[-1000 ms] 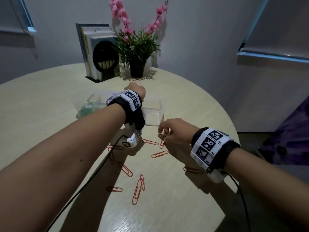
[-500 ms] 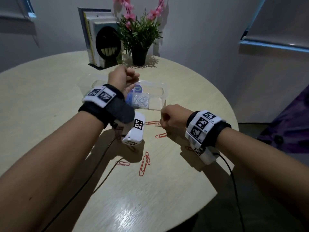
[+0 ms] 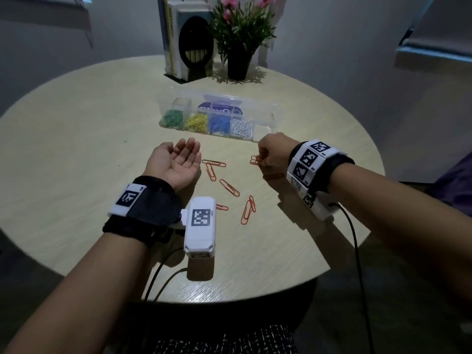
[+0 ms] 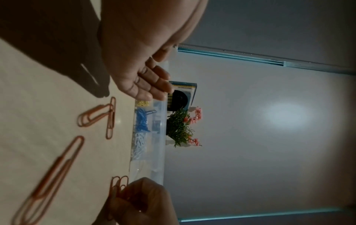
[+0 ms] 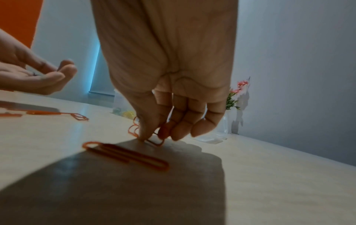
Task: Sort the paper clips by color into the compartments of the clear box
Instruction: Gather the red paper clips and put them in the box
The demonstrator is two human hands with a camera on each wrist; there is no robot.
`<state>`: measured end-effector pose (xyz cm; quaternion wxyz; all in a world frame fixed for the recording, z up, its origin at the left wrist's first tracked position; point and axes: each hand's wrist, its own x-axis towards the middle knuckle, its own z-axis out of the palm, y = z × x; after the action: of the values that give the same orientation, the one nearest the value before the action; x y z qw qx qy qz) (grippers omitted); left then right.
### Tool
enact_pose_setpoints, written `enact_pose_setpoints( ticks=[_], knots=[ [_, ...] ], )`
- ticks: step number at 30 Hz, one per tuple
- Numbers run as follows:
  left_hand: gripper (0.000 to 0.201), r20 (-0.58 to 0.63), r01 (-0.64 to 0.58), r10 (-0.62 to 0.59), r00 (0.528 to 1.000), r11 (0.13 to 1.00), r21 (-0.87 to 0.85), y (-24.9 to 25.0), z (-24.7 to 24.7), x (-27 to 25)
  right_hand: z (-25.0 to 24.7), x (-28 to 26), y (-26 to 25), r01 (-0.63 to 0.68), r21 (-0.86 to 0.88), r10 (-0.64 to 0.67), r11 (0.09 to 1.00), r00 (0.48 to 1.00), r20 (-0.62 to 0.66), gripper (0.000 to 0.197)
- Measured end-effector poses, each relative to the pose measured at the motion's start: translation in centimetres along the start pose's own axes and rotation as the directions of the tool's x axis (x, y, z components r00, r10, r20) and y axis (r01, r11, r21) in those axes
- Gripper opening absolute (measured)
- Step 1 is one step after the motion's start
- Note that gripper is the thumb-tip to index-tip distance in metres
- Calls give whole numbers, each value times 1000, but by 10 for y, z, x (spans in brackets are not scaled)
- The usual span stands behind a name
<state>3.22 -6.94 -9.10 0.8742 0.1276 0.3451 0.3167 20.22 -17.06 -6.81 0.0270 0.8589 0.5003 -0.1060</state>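
The clear box (image 3: 265, 116) lies at the back of the table, its front compartments filled with green (image 3: 173, 118), yellow (image 3: 196, 122), blue (image 3: 219, 123) and white clips (image 3: 242, 128); the rightmost front compartment looks bare. Several orange paper clips (image 3: 229, 187) are scattered on the table in front of it. My right hand (image 3: 273, 152) pinches a small bunch of orange clips (image 3: 255, 159) (image 4: 118, 185) (image 5: 152, 132) just above the table. Another orange clip (image 5: 125, 155) lies right under that wrist. My left hand (image 3: 178, 162) rests palm up and holds nothing, left of the scattered clips.
A potted plant with pink flowers (image 3: 238, 39) and a bookend with books (image 3: 189, 39) stand at the table's far edge behind the box. Cables (image 3: 163, 274) run from both wrist cameras over the near edge. The table is round; its right edge is close to my right arm.
My left hand has come back from over the box and turned palm up on the table, fingers spread. My right hand stays at the clips, holding orange ones. The head view dipped.
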Motion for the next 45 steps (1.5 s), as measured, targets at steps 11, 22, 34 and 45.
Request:
enact_pose_setpoints(
  ticks=[11, 22, 34, 45],
  knots=[
    [43, 39, 83, -79, 996, 989, -120, -11, -6, -22, -31, -6, -91, 308, 476, -303, 824, 949, -90, 11],
    [41, 4, 150, -150, 989, 988, 19, 3, -32, -14, 0, 18, -85, 107, 140, -102, 984, 994, -43, 25],
    [41, -10, 83, -83, 997, 996, -22, 1, -26, -19, 0, 24, -86, -43, 192, 51, 980, 998, -36, 27],
    [41, 28, 67, -65, 997, 996, -60, 0, -28, -26, 2, 1, -94, -10, 135, 12, 991, 1000, -13, 23]
  ],
)
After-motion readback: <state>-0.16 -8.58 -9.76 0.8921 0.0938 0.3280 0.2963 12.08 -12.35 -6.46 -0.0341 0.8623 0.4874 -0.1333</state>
